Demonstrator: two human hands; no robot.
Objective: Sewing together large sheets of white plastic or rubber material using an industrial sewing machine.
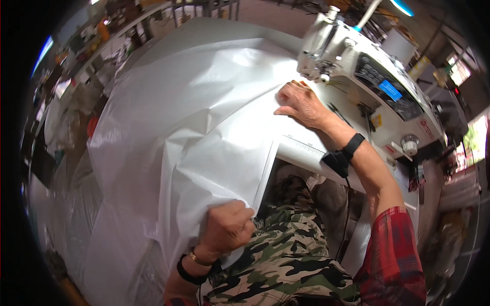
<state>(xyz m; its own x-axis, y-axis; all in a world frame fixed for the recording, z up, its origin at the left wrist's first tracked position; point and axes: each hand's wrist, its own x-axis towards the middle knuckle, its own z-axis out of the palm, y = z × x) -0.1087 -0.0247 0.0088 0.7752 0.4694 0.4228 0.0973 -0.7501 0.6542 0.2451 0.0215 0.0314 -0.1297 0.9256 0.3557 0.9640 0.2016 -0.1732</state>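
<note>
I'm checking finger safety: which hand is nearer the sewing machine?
Right: the right hand is close beside the sewing machine; the left hand is farther away, closed on the white sheet.

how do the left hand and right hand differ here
The left hand is closed in a fist; the right hand has its thumb spread. The left hand is at the near edge of the white sheet; the right hand is farther off, beside the sewing machine. The left hand has a gold-coloured band at its wrist; the right hand shows none. Both wear a black strap.
</note>
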